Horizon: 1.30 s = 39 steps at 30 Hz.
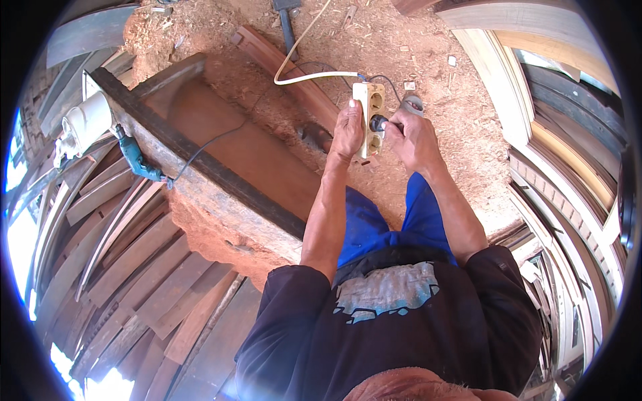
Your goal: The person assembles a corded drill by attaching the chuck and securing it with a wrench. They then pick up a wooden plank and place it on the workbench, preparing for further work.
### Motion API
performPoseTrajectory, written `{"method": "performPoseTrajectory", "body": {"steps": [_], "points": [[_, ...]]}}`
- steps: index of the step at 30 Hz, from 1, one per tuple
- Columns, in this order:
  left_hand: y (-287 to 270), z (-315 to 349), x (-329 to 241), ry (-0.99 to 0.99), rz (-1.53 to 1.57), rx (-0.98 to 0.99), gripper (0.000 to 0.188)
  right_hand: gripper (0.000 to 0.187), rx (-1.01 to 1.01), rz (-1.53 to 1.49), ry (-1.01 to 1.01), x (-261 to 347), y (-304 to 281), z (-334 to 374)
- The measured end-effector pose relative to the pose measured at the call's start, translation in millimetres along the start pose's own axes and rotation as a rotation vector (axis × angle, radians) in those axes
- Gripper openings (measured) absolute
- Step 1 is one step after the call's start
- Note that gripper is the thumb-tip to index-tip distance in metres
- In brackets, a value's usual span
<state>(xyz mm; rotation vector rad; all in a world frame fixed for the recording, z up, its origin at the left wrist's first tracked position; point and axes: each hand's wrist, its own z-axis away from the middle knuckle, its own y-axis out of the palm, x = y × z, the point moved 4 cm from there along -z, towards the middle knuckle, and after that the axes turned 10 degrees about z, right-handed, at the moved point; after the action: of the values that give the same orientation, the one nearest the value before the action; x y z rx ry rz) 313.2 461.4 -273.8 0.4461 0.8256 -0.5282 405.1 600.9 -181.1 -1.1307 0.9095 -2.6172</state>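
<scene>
My left hand (348, 129) grips a cream power strip (367, 97) along its left side, thumb pointing up. A pale cable (314, 77) runs from the strip's top end. In my right hand (416, 139), closed fingers hold a black plug (378, 123) at the middle socket. Whether its pins are fully in cannot be seen. One round socket shows above the plug and another below it. A dark, thin cord (391, 83) passes around the strip's top end, close to my right hand.
A dark-edged wooden bench (221, 144) stands at left, with a teal power tool (136, 157) and a white container (88, 121) at its far edge. A reddish beam (287, 70) and a hammer (287, 30) lie on the sawdust floor. Stacked boards (150, 281) and curved frames (568, 154) flank me.
</scene>
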Motion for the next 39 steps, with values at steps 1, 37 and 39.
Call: {"method": "performPoseTrajectory", "body": {"steps": [1, 37, 39], "points": [[2, 0, -3, 0.019, -0.006, 0.007, 0.061, 0.021, -0.009, -0.051, 0.007, 0, -1, -1], [-314, 247, -81, 0.196, -0.095, -1.088, 0.031, 0.009, 0.122, 0.205, 0.069, -188, 34, -58], [-351, 264, -80, 0.22, -0.321, -1.185, 0.039, 0.01, 0.136, 0.229, -0.021, -137, 67, -41]]}}
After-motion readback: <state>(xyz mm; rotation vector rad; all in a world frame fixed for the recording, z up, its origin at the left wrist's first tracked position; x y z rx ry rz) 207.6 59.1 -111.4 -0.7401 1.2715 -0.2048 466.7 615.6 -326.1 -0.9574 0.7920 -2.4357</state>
